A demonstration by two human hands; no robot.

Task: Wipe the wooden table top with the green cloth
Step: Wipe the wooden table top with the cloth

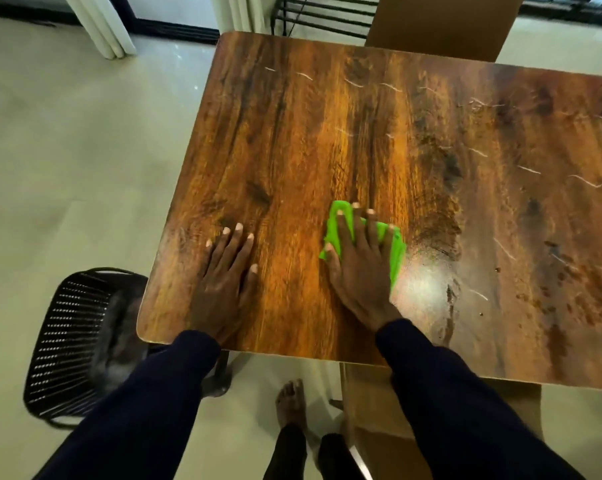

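Note:
The wooden table top [327,133] fills the middle and right of the view, dark brown with streaky grain and thin white marks. My right hand [358,268] lies flat on the green cloth [396,251], fingers spread, pressing it onto the wood near the front edge. The cloth shows around and between the fingers. My left hand [226,271] rests palm down on the bare wood to the left of the cloth, fingers apart, holding nothing. A pale wet-looking sheen [427,282] lies just right of the cloth.
A black mesh chair [71,341] stands by the table's front-left corner. A brown chair back [441,26] is at the far side, and a black metal rack [320,15] behind it. My bare foot [290,403] stands on the pale tiled floor [67,150].

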